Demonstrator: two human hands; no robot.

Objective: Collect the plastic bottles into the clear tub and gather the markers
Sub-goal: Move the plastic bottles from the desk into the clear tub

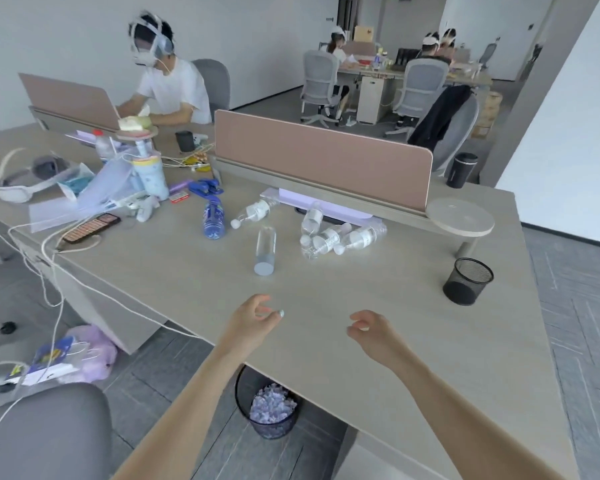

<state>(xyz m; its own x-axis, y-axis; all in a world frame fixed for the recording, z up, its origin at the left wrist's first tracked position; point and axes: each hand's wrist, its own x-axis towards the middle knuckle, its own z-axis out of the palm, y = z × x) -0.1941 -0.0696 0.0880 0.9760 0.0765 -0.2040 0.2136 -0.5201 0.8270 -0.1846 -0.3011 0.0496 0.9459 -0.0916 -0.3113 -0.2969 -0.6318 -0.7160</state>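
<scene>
Bottles lie scattered on the desk (430, 341): blue bottle (213, 218) leftmost, clear cylinder (265, 249) right of it, clustered bottles (333, 233) further right. Left hand (253, 320) and right hand (373, 330) hover nearer than the cylinder, fingers loosely curled, holding nothing. Risk: round bottles may roll when nudged. No tub or markers identifiable.

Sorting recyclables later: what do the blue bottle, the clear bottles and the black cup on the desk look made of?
Blue bottle: seemingly tinted translucent plastic, glossy, light shining through it. Clear bottles: thin see-through plastic with white caps and paper-like labels. Black cup: looks like metal wire mesh, matte, with a fine grid you can see through.
</scene>
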